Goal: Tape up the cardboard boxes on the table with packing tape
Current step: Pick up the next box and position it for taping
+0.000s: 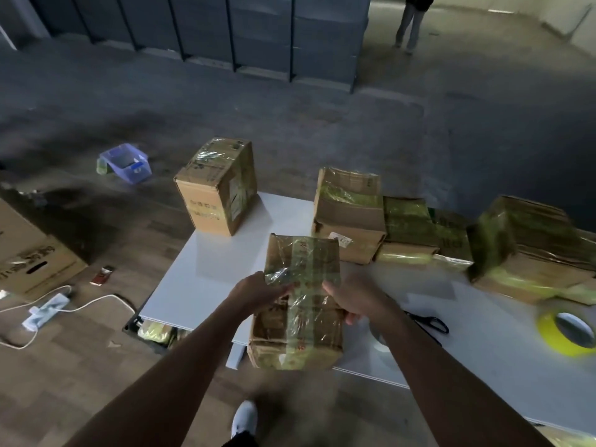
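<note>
A small cardboard box (300,304), wrapped in shiny clear tape, stands at the near edge of the white table (200,282). My left hand (258,290) grips its left side and my right hand (354,300) grips its right side. A yellow roll of packing tape (569,333) lies on the table at the far right. Another taped box (217,185) stands at the table's far left corner, and several more taped boxes (350,214) sit along the far edge.
Black scissors (430,324) lie on the table just right of my right arm. On the floor are a big cardboard box (29,253), a white power strip (45,311) with cable and a blue plastic bin (125,161). A person (411,21) stands far off.
</note>
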A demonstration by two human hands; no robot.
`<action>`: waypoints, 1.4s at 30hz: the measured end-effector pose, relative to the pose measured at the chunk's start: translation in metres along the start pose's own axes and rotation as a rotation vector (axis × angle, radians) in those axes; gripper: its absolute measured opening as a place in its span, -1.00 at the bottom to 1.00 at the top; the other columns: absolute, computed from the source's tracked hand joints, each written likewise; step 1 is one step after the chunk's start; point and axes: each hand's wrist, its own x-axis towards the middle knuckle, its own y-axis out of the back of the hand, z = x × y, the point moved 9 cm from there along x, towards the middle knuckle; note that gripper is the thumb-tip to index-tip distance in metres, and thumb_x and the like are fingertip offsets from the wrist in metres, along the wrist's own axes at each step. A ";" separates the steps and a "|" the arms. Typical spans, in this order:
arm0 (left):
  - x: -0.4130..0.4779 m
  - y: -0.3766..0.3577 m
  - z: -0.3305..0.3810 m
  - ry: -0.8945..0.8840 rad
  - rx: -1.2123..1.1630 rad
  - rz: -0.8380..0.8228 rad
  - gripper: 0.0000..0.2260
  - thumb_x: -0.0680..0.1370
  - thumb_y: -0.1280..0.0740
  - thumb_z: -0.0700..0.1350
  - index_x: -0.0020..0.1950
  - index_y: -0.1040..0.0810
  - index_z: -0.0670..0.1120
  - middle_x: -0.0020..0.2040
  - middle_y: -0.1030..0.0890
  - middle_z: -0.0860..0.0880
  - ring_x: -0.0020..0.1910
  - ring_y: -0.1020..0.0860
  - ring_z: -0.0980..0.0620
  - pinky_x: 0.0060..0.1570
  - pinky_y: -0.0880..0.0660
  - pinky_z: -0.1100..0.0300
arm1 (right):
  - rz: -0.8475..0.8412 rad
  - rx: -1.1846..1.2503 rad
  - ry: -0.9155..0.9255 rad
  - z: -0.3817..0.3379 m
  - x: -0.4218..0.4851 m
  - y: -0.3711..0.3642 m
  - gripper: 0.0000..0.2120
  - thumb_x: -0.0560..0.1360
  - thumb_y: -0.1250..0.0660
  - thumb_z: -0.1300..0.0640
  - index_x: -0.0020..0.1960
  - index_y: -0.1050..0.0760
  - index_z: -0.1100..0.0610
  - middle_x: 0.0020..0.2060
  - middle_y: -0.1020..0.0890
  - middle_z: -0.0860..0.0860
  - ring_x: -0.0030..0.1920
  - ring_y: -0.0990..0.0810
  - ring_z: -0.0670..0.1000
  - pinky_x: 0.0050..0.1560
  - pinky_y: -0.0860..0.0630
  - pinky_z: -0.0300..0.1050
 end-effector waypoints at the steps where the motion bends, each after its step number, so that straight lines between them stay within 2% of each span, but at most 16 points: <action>1: 0.000 -0.001 0.001 0.009 -0.034 0.011 -0.31 0.44 -0.33 0.34 0.26 -0.43 -0.23 -0.08 -0.56 -0.03 -0.02 -0.52 -0.06 -0.10 -0.46 0.13 | 0.036 -0.002 0.005 0.002 -0.003 0.003 -0.52 0.62 -0.10 -0.15 -0.28 -0.47 0.16 -0.61 -0.51 -0.02 -0.58 -0.52 -0.08 -0.51 -0.39 -0.32; 4: 0.003 -0.005 0.004 0.048 -0.146 0.054 -0.42 0.48 -0.34 0.23 0.23 -0.42 -0.23 0.08 -0.55 -0.17 0.05 -0.54 -0.14 -0.09 -0.49 0.09 | 0.158 -0.089 0.032 0.000 -0.008 0.009 -0.53 0.63 -0.07 -0.10 -0.19 -0.52 0.20 -0.31 -0.58 0.11 -0.27 -0.59 0.07 -0.24 -0.41 -0.20; 6: 0.004 -0.007 0.006 0.061 -0.189 0.082 -0.49 0.48 -0.36 0.21 0.13 -0.44 -0.22 0.05 -0.56 -0.19 -0.01 -0.54 -0.14 -0.10 -0.48 0.08 | 0.255 -0.134 0.045 -0.002 -0.011 0.010 -0.52 0.64 -0.07 -0.09 -0.06 -0.56 0.28 -0.24 -0.55 0.14 -0.15 -0.59 0.13 -0.20 -0.35 -0.17; 11: 0.010 -0.010 0.014 0.035 -0.278 0.085 -0.57 0.47 -0.38 0.18 0.00 -0.46 -0.19 -0.10 -0.58 -0.14 -0.09 -0.56 -0.14 -0.09 -0.53 0.03 | 0.402 -0.053 0.020 0.007 -0.020 0.028 -0.70 0.59 -0.20 -0.06 -0.02 -0.47 0.19 -0.29 -0.49 0.00 -0.30 -0.45 -0.02 -0.35 -0.30 -0.15; 15: 0.017 -0.018 0.027 0.029 -0.445 0.026 -0.70 0.50 -0.36 0.08 -0.12 -0.48 -0.16 -0.20 -0.58 -0.09 -0.25 -0.56 -0.04 -0.28 -0.51 0.14 | 0.588 -0.049 0.063 0.004 -0.027 0.053 -0.71 0.62 -0.15 0.00 0.05 -0.49 0.22 -0.18 -0.62 0.08 -0.20 -0.57 0.08 -0.23 -0.40 -0.14; 18: 0.024 -0.019 0.034 0.027 -0.478 -0.033 -0.71 0.56 -0.30 0.05 -0.07 -0.51 -0.20 -0.19 -0.59 -0.13 -0.25 -0.54 -0.06 -0.24 -0.48 0.14 | 0.626 -0.003 0.101 -0.001 -0.026 0.060 -0.77 0.63 -0.15 0.06 -0.09 -0.47 0.17 -0.32 -0.54 0.04 -0.30 -0.49 0.06 -0.36 -0.26 -0.14; 21: 0.030 -0.015 0.031 0.027 -0.554 -0.076 -0.70 0.58 -0.24 -0.01 -0.05 -0.57 -0.25 -0.20 -0.62 -0.17 -0.22 -0.55 -0.10 -0.08 -0.54 -0.02 | 0.628 0.095 0.144 -0.003 -0.019 0.063 -0.76 0.62 -0.15 0.15 -0.22 -0.35 0.14 -0.41 -0.41 0.00 -0.34 -0.41 0.09 -0.40 -0.23 -0.14; 24: 0.035 -0.007 0.019 0.066 -0.606 -0.069 -0.77 0.61 -0.21 -0.02 -0.11 -0.53 -0.13 -0.23 -0.61 -0.11 -0.27 -0.55 -0.06 -0.10 -0.54 0.02 | 0.564 0.186 0.185 -0.013 -0.009 0.058 -0.84 0.60 -0.24 0.09 -0.04 -0.48 0.17 -0.29 -0.54 0.00 -0.23 -0.55 0.08 -0.35 -0.33 -0.17; 26: 0.037 0.000 0.015 0.058 -0.563 -0.020 -0.81 0.62 -0.20 -0.04 0.09 -0.52 -0.11 -0.06 -0.59 -0.16 -0.16 -0.56 -0.08 -0.04 -0.52 0.00 | 0.501 0.217 0.130 -0.013 0.000 0.053 -0.68 0.55 -0.30 -0.05 0.15 -0.47 0.17 -0.08 -0.60 0.06 -0.02 -0.59 0.11 -0.17 -0.44 -0.13; 28: 0.041 0.016 0.012 -0.021 -0.279 0.121 -0.67 0.62 -0.21 -0.10 0.40 -0.38 -0.04 0.20 -0.48 -0.20 0.12 -0.49 -0.18 0.12 -0.44 -0.04 | 0.432 0.175 0.021 -0.005 0.009 0.046 -0.39 0.46 -0.34 -0.23 0.33 -0.38 0.16 0.13 -0.53 0.14 0.15 -0.53 0.17 0.05 -0.49 -0.02; 29: 0.041 0.025 0.014 -0.089 -0.125 0.194 -0.62 0.61 -0.21 -0.13 0.44 -0.35 0.01 0.27 -0.42 -0.18 0.20 -0.44 -0.20 0.16 -0.41 -0.04 | 0.377 0.182 -0.031 0.000 0.012 0.040 -0.30 0.43 -0.35 -0.29 0.37 -0.34 0.15 0.19 -0.50 0.15 0.18 -0.52 0.18 0.11 -0.49 0.03; 31: 0.040 0.036 0.021 -0.169 -0.002 0.223 -0.61 0.59 -0.19 -0.18 0.41 -0.42 0.04 0.28 -0.42 -0.16 0.20 -0.44 -0.17 0.15 -0.43 -0.01 | 0.253 0.305 -0.064 0.004 0.015 0.025 -0.37 0.44 -0.34 -0.29 0.32 -0.37 0.09 0.21 -0.54 0.17 0.15 -0.56 0.17 0.12 -0.53 0.06; 33: 0.044 0.038 0.026 -0.166 0.043 0.146 -0.67 0.60 -0.12 -0.16 0.33 -0.49 -0.05 0.21 -0.50 -0.18 0.14 -0.52 -0.18 0.13 -0.48 0.03 | 0.154 0.446 -0.056 0.003 0.016 0.011 -0.68 0.48 -0.31 -0.26 0.03 -0.47 -0.03 0.11 -0.61 0.25 0.03 -0.63 0.20 0.07 -0.57 0.14; 35: 0.048 0.038 0.033 -0.141 0.067 0.021 -0.65 0.65 -0.07 0.06 0.24 -0.48 -0.12 0.17 -0.54 -0.15 0.16 -0.54 -0.17 0.15 -0.48 0.04 | 0.151 0.466 -0.108 0.007 0.016 0.008 -0.67 0.46 -0.31 -0.28 -0.17 -0.42 -0.02 -0.06 -0.65 0.19 -0.15 -0.64 0.12 -0.06 -0.59 0.09; 38: 0.044 0.026 0.040 -0.091 -0.177 -0.226 -0.34 0.48 -0.10 0.43 0.14 -0.58 -0.10 0.11 -0.60 -0.06 0.11 -0.57 -0.08 0.21 -0.46 0.02 | 0.162 0.534 -0.189 0.016 0.021 0.004 -0.61 0.41 -0.39 -0.26 -0.13 -0.46 0.06 -0.18 -0.61 0.06 -0.22 -0.58 0.01 -0.22 -0.59 -0.07; 42: 0.045 0.026 0.040 -0.124 -0.298 -0.264 -0.58 0.53 -0.24 0.28 0.02 -0.61 -0.07 -0.03 -0.67 -0.07 -0.02 -0.64 0.00 0.14 -0.55 0.02 | 0.113 0.614 -0.183 0.018 0.025 -0.003 -0.58 0.41 -0.42 -0.22 -0.01 -0.55 0.14 -0.19 -0.63 0.07 -0.18 -0.60 0.02 -0.30 -0.52 -0.16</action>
